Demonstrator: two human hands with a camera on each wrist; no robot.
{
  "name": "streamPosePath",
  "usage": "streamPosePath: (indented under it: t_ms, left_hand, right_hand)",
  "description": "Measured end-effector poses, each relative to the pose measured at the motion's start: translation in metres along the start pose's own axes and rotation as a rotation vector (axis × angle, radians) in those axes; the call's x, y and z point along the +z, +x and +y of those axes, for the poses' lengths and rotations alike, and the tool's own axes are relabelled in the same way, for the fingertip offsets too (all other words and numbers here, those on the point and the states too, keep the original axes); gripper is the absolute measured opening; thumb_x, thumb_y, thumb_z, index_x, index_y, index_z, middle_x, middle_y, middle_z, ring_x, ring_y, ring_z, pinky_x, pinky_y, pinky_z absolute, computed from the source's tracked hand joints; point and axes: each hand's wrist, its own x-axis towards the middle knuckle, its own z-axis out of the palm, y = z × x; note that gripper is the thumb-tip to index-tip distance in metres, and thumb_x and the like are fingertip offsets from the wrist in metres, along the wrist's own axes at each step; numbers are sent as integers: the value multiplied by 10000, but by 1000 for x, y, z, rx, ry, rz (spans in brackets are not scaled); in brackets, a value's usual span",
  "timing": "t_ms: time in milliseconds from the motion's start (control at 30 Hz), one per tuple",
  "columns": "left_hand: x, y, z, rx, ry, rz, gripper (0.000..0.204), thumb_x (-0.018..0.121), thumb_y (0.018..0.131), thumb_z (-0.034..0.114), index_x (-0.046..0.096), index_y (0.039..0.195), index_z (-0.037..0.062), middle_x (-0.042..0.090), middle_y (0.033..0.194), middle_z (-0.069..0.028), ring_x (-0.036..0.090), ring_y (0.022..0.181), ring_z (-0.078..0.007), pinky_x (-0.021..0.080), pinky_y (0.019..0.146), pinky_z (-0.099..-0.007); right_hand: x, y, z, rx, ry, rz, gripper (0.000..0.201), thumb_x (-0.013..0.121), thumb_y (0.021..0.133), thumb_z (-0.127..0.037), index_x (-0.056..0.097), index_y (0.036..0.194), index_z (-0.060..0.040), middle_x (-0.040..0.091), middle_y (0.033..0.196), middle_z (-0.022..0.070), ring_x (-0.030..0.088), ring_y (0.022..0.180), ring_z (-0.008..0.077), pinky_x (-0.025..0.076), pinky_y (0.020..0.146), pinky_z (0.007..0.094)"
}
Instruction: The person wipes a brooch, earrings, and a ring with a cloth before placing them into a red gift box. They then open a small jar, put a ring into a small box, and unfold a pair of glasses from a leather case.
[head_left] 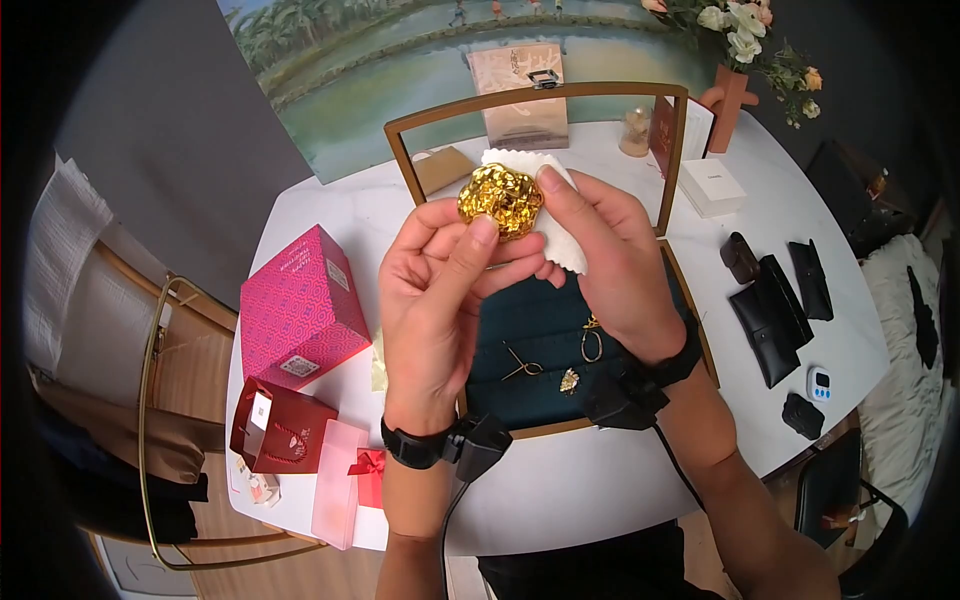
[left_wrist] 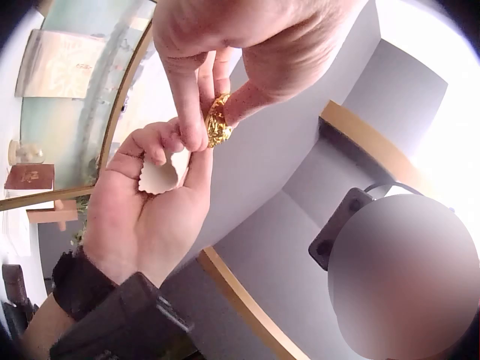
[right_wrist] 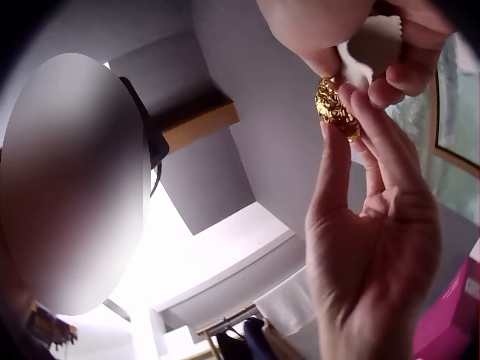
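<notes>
A shiny gold ornament point(head_left: 503, 201) with a rough openwork surface is held up above the open case. My left hand point(head_left: 432, 290) pinches it between thumb and fingers; the left wrist view shows the ornament point(left_wrist: 218, 121) edge-on. My right hand point(head_left: 625, 270) grips a white scalloped cloth point(head_left: 567, 245), its thumb at the ornament's upper right edge. Part of the cloth lies behind the ornament. In the right wrist view the cloth point(right_wrist: 375, 46) is bunched in the right hand. Below, on the dark green lining point(head_left: 500, 335), lie several small gold pieces, one a leaf-like piece point(head_left: 569, 380).
The case's brown-framed lid point(head_left: 440, 112) stands raised at the back. A pink box point(head_left: 305, 305), a red bag point(head_left: 283, 428) and a pale pink box point(head_left: 338, 485) are at left. Black pouches point(head_left: 765, 335), a white box point(head_left: 712, 187) and a small white device point(head_left: 819, 384) are at right.
</notes>
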Motion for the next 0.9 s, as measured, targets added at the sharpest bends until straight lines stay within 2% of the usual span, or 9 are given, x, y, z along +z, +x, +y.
streamPosePath:
  t_ms: [33, 200, 300, 467, 567, 833, 900]
  left_hand:
    - [-1, 0, 0, 24, 26, 15, 182, 594, 955, 30, 534, 1120, -18, 700, 1037, -192, 727, 898, -275, 627, 787, -353]
    - [-3, 0, 0, 91, 68, 21, 172, 609, 946, 26, 544, 1098, -21, 703, 1017, -174, 729, 868, -246, 626, 777, -333]
    - [-1, -2, 1, 101, 59, 9, 217, 614, 942, 24, 550, 1139, -40, 700, 1034, -179, 728, 861, -246, 628, 773, -337]
    - [4, -3, 4, 87, 117, 14, 295, 584, 966, 54, 547, 1231, -72, 689, 1072, -203, 728, 863, -272, 634, 763, -356]
    - [2, -3, 6, 75, 29, 17, 277, 553, 992, 98, 558, 1208, -75, 685, 1078, -213, 730, 857, -290, 638, 749, -366]
    - [0, -4, 1, 131, 115, 3, 264, 536, 1006, 128, 579, 1180, -66, 681, 1073, -226, 729, 847, -315, 641, 733, -380]
    - [0, -5, 1, 139, 115, 5, 261, 535, 1008, 129, 581, 1177, -63, 681, 1072, -226, 730, 845, -315, 641, 732, -380]
  right_hand:
    - [-1, -1, 0, 70, 83, -42, 292, 578, 1007, -280, 681, 1041, -9, 623, 772, -27, 509, 601, 13, 394, 491, 165]
    - [-2, -1, 0, 80, 49, -106, 279, 604, 993, -280, 676, 1039, -14, 607, 750, -35, 492, 590, 6, 377, 492, 164]
    - [-4, 0, 2, 78, 41, -134, 283, 616, 987, -284, 670, 1051, -14, 605, 754, -31, 490, 588, 7, 378, 496, 167]
    - [-2, -1, -2, 119, 67, -123, 296, 631, 978, -295, 660, 1072, -17, 603, 768, -31, 486, 592, 8, 374, 496, 169]
    - [-3, -1, -3, 152, 82, -106, 304, 636, 974, -300, 652, 1084, -18, 597, 771, -35, 480, 594, 6, 371, 499, 170]
    - [-6, -1, -6, 207, 226, -145, 290, 652, 964, -278, 651, 1092, -17, 589, 784, -37, 469, 587, 2, 363, 495, 169]
    - [-7, -1, -7, 194, 182, -148, 286, 659, 959, -271, 653, 1090, -17, 592, 785, -35, 471, 585, 2, 364, 493, 169]
